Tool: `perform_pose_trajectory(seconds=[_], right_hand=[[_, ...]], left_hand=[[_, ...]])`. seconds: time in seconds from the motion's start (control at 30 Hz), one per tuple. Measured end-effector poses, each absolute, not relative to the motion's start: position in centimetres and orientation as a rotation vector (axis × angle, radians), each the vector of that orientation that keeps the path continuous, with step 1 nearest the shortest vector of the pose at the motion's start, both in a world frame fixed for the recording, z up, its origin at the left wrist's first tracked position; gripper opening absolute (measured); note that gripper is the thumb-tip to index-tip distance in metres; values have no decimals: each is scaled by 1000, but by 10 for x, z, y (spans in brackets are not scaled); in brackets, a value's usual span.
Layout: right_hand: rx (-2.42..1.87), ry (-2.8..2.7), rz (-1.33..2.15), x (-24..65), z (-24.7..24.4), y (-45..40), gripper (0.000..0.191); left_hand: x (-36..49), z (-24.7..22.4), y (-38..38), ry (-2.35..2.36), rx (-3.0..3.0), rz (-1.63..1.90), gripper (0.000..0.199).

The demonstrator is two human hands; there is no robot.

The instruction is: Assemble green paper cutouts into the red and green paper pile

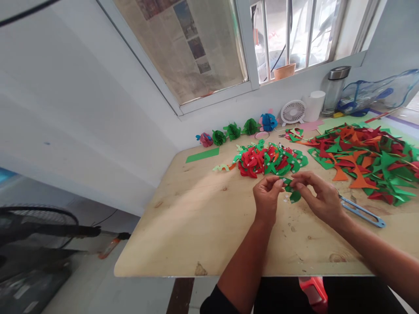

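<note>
Between my two hands is a green paper piece [295, 196] with small white patches, part of it hanging down. My left hand [267, 196] pinches its left end between thumb and finger. On the right side, my right hand [316, 195] grips it the same way. Tiny white bits lie on the table under the hands. Just beyond them sits a pile of red and green cut paper pieces [252, 161], many with white patches. A blue-grey cutter [363, 212] lies beside my right wrist.
A heap of red, orange and green scraps [356, 168] covers the right of the wooden table [183, 218]. Behind stand paper figures [233, 131], a small white fan [293, 112], a white cylinder [314, 106] and a glass bottle [334, 90]. A green strip [203, 155] lies back left.
</note>
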State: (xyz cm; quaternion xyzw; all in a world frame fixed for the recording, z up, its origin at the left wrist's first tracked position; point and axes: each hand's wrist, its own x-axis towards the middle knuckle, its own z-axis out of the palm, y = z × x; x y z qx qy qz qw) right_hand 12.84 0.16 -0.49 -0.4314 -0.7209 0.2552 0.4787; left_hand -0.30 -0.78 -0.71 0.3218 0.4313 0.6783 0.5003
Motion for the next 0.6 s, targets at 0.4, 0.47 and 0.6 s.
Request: perform_pose_trajectory(seconds=[0.4, 0.47, 0.6], right_hand=[[-1137, -1867, 605, 129, -2, 7, 18], [-1152, -1880, 624, 129, -3, 7, 19], [-1162, -1868, 647, 129, -3, 7, 19]], left_hand=[[-5, -8, -6, 931, 620, 1591, 19], [-5, -7, -6, 929, 632, 1585, 20], [-4, -7, -7, 944, 667, 1579, 21]])
